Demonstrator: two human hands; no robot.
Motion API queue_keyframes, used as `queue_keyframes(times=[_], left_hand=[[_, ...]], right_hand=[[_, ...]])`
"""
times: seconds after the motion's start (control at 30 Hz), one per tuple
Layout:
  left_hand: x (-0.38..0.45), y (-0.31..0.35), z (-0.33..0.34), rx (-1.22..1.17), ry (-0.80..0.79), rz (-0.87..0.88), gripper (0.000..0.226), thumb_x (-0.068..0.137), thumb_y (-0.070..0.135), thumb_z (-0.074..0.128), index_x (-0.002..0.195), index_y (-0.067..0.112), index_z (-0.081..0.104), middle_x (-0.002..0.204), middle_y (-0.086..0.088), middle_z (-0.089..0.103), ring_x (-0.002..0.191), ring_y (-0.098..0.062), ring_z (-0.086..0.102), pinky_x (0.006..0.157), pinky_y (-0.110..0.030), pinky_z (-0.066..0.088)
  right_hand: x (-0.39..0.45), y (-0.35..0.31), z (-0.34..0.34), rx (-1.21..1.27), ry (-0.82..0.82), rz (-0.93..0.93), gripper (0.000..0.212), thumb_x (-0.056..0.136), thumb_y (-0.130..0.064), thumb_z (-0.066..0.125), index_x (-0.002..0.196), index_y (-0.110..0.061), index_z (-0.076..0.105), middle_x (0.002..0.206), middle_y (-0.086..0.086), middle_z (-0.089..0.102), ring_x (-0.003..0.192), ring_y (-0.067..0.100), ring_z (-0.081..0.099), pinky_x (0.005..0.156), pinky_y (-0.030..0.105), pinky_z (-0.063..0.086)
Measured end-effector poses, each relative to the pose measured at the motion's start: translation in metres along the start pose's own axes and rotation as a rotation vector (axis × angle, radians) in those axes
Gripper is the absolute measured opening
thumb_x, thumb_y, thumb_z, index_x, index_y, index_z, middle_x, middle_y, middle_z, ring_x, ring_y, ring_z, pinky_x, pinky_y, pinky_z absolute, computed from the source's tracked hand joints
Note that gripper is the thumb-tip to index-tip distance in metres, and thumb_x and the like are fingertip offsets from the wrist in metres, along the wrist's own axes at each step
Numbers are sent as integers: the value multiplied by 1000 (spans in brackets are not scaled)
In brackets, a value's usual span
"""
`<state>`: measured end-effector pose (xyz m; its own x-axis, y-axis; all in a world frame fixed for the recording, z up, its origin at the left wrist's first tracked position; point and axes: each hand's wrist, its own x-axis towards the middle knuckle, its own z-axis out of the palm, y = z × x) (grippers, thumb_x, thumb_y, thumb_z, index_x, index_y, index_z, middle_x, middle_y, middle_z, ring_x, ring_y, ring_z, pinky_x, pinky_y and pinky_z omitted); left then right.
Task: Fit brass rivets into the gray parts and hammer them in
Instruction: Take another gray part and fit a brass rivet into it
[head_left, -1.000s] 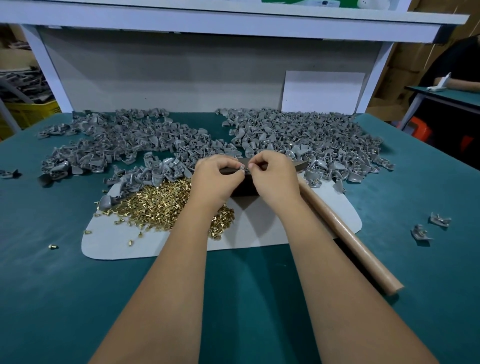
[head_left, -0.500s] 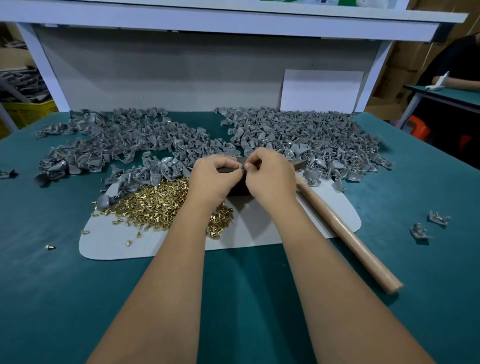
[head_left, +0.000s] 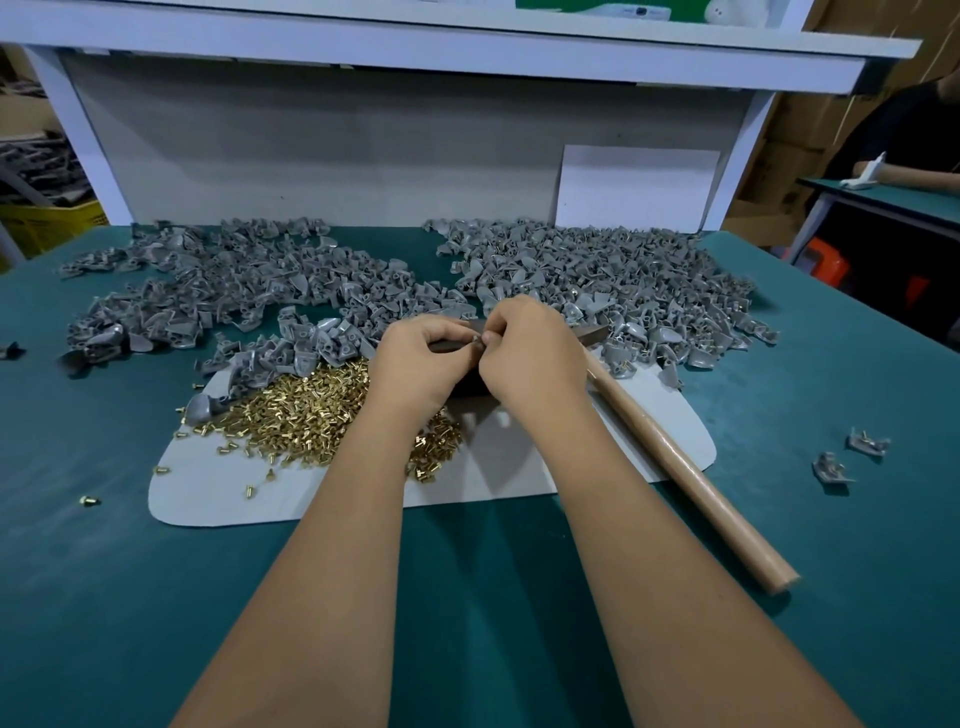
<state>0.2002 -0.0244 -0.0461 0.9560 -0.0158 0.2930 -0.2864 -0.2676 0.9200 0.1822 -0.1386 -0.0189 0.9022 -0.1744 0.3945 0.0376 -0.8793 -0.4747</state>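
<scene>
Both hands, left hand (head_left: 415, 358) and right hand (head_left: 524, 348), pinch one small gray part (head_left: 475, 339); no writing readable

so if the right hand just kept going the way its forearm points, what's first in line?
Probably the left hand: the right hand meets it fingertip to fingertip over the dark block. Depth unclear.

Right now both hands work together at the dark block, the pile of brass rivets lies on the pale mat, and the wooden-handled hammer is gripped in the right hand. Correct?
Not quite. The head view shows the wooden-handled hammer lying untouched on the pale mat and teal table. The right hand pinches a small piece with the left hand at the dark block. The brass rivets are as stated.
</scene>
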Motion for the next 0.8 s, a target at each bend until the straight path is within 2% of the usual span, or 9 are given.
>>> queue_keyframes(times=[0.13,0.3,0.47,0.57,0.67,0.8], left_hand=[[1,-1,-1,33,1,24,26,81,16,79,71,39,70,95,8,69,102,-20,65,98,-44,50],[-1,-1,0,59,23,27,26,81,19,79,70,42,70,96,12,69,103,-16,64,98,-42,50],[-1,-1,0,35,11,28,21,81,15,79,74,35,73,99,7,71,103,-18,65,96,-45,52],[-1,-1,-1,18,3,9,20,83,13,76,76,31,73,100,8,71,102,-16,65,97,-44,52],[-2,0,-1,12,1,-2,21,83,15,76,74,34,73,99,13,70,102,-12,64,99,-38,50],[-2,0,-2,2,-2,0,19,83,15,76,75,33,73,101,11,71,104,-12,63,101,-38,49]], right_hand=[[1,-5,-1,0,-4,87,9,83,-21,61,77,-28,59,87,1,65,86,25,60,66,29,44],[-5,1,6,59,106,16,15,86,-19,60,74,-27,57,89,-2,64,89,23,56,68,31,40],[-11,13,14,200,141,-85,8,88,-15,59,87,-18,67,94,-3,65,97,19,51,85,38,42],[-11,18,14,351,154,-71,15,90,-14,56,97,-17,69,96,-3,67,96,15,55,84,33,45],[-10,19,10,590,146,80,24,94,-11,47,104,-20,67,99,-5,67,94,10,59,79,24,44],[-9,19,11,584,135,85,25,94,-7,47,103,-18,68,104,-3,65,99,11,57,85,25,45]])
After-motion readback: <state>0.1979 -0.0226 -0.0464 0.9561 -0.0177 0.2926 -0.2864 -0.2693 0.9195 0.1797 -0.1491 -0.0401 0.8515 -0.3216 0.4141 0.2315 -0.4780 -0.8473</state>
